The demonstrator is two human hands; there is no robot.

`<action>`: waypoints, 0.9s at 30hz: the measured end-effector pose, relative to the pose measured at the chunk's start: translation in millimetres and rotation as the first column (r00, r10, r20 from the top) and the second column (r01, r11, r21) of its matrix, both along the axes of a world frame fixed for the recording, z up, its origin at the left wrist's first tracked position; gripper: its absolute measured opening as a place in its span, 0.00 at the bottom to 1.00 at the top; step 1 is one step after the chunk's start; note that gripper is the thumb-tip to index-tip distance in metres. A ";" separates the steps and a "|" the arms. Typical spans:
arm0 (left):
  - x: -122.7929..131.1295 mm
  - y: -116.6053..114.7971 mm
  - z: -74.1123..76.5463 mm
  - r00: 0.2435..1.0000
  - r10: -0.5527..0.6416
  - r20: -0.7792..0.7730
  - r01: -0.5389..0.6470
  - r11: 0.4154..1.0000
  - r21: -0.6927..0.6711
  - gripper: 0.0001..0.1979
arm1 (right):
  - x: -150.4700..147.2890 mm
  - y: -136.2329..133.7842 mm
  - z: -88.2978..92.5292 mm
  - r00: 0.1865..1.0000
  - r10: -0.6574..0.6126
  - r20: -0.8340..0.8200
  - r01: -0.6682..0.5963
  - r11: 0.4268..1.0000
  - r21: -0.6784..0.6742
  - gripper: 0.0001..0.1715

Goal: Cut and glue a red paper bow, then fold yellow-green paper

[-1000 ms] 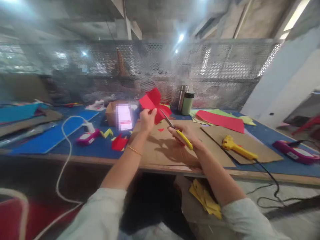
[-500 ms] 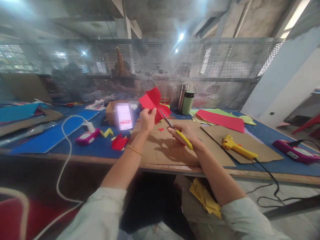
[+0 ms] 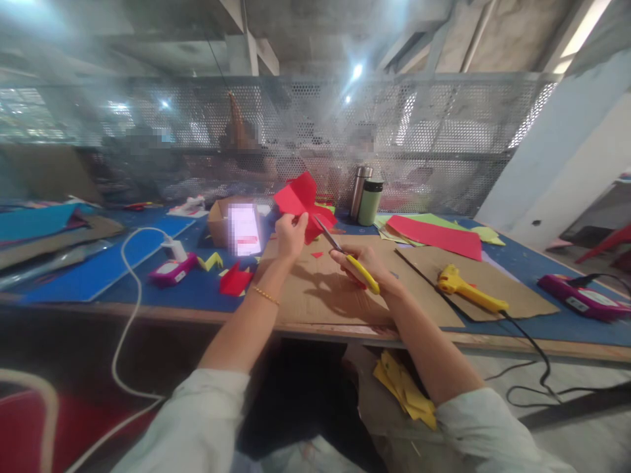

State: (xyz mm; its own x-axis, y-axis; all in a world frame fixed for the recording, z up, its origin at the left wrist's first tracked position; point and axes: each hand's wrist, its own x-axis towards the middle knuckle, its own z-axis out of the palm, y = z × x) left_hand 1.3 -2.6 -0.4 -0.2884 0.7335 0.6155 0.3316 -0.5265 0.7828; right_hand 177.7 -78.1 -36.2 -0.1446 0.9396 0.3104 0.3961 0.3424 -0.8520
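Note:
My left hand (image 3: 290,236) is closed on a folded piece of red paper (image 3: 300,197), held up above the brown cardboard sheet (image 3: 320,295). My right hand (image 3: 367,266) grips yellow-handled scissors (image 3: 345,255), whose blades reach into the paper's lower right edge. Small red scraps (image 3: 317,255) lie on the cardboard below.
On the blue table (image 3: 113,269) lie a yellow glue gun (image 3: 466,289) with a black cord, a purple device (image 3: 584,299) at right, another (image 3: 172,270) on a white cable, a box (image 3: 224,220), two flasks (image 3: 365,196), red and green sheets (image 3: 434,236), and red offcuts (image 3: 235,281). A mesh screen stands behind.

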 end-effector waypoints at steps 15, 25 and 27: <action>-2.2 4.8 -2.8 0.999 -0.031 0.012 0.031 0.999 -0.025 0.17 | 0.2 -1.1 -0.4 1.000 -0.019 -0.009 0.019 0.999 -0.034 0.38; -2.2 5.5 -3.5 0.999 -0.039 0.029 0.040 0.998 -0.040 0.19 | -0.4 0.4 -1.7 0.998 -0.054 0.021 0.055 0.997 -0.046 0.39; -2.6 5.5 -3.6 0.999 -0.037 0.021 0.038 0.998 -0.040 0.20 | -0.5 0.3 -1.9 0.998 -0.062 0.023 0.064 0.996 -0.055 0.38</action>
